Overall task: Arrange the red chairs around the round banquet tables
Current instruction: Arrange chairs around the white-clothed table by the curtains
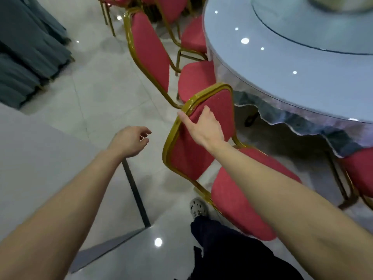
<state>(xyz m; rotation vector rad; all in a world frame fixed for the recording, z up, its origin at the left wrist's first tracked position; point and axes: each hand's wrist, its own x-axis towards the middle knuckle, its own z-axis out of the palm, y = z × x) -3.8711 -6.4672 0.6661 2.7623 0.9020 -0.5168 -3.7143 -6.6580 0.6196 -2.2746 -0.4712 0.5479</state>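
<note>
A red chair with a gold frame point(218, 104) stands close in front of me, facing the round banquet table point(282, 63). My right hand point(203, 128) grips the top left of its backrest, thumb along the gold rim and fingers over the red padding. My left hand point(131, 140) hangs in the air to the left of the chair, fingers loosely curled, holding nothing. A second red chair point(149, 49) stands beyond it at the table's edge, seat tucked toward the tablecloth. Part of a third red chair point(359, 170) shows at the right under the table's rim.
More red chairs point(171, 9) crowd the top centre. Chairs under grey-blue covers point(26, 47) stand at the top left. A grey tabletop with a dark leg point(135, 188) lies at my left. My foot in a white shoe point(198, 207) stands on the glossy tiled floor.
</note>
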